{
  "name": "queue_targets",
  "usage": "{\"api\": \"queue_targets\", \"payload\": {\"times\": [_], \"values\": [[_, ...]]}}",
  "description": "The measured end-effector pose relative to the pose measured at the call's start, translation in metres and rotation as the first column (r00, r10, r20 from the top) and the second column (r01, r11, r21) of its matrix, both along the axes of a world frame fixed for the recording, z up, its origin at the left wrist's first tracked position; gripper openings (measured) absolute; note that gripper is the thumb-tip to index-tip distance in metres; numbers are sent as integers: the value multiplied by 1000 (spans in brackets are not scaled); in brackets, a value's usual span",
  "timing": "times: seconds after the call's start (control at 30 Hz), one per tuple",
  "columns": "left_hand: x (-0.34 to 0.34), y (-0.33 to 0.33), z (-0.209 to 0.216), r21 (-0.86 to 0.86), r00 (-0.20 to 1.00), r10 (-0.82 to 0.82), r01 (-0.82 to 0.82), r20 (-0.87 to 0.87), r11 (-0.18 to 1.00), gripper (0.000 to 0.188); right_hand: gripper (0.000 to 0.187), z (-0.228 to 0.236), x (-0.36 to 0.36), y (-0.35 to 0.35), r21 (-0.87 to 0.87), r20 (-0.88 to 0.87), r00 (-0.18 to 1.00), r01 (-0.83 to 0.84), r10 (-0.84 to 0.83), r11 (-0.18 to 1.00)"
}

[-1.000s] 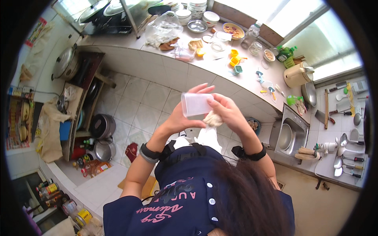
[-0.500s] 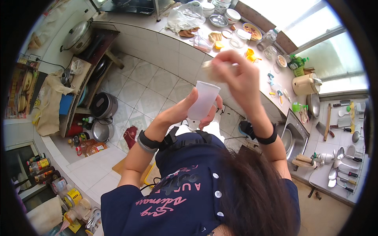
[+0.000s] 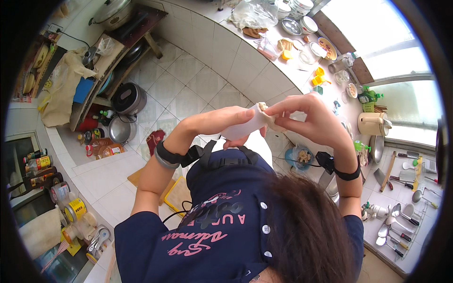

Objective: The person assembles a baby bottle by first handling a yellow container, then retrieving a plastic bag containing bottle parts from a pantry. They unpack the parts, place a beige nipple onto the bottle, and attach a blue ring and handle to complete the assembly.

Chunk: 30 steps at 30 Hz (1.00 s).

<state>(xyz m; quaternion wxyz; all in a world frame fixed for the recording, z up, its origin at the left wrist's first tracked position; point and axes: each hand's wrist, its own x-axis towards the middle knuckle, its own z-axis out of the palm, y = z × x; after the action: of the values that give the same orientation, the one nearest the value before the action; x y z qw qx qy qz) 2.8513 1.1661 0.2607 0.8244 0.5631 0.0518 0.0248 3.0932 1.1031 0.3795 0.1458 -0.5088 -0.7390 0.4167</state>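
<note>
My left hand (image 3: pixel 218 121) is wrapped round a translucent white plastic cup (image 3: pixel 243 123), with the thumb along its upper side. The cup is tilted, its mouth towards my right hand (image 3: pixel 315 119). Between the fingers of my right hand is a soft, crumpled, off-white piece (image 3: pixel 272 121), which I cannot identify more closely. It lies against the cup's mouth, and part of it seems to hang over the rim. The inside of the cup is hidden.
The tiled counter along the window carries yellow measuring cups (image 3: pixel 319 78), a metal bowl (image 3: pixel 292 26) and glass jars. Knives and ladles (image 3: pixel 395 210) lie on the right. A dark rice cooker (image 3: pixel 129 98) and a metal pot (image 3: pixel 122 129) stand on the left.
My right hand has come down and brought the off-white piece to the cup's mouth. The cup has gone from nearly upright to tilted rightward. The whole view has shifted and turned slightly.
</note>
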Motion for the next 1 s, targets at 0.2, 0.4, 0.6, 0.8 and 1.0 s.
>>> {"api": "queue_targets", "payload": {"times": [0.2, 0.4, 0.6, 0.8, 1.0], "values": [[-4, 13, -10, -52, 995, -35, 31, -94, 998, 85, 21, -25, -9, 15, -242, -141, 979, 110, -147, 964], [-16, 57, -14, -51, 978, -139, 132, -154, 990, 78, 74, -39, 8, 63, -707, -390, 921, -296, -5, 642], [-30, 133, 13, -119, 964, -197, 178, -178, 977, 77, 79, -74, -18, 143, -608, -734, 678, -623, -49, 493], [-52, 220, 47, -112, 917, -151, 118, -368, 987, 75, 68, -81, -51, 227, -565, -739, 673, -598, -26, 568], [-70, 271, 66, -137, 877, -83, 20, -473, 990, 74, 51, -77, -68, 291, -564, -673, 737, -562, 58, 604]]}}
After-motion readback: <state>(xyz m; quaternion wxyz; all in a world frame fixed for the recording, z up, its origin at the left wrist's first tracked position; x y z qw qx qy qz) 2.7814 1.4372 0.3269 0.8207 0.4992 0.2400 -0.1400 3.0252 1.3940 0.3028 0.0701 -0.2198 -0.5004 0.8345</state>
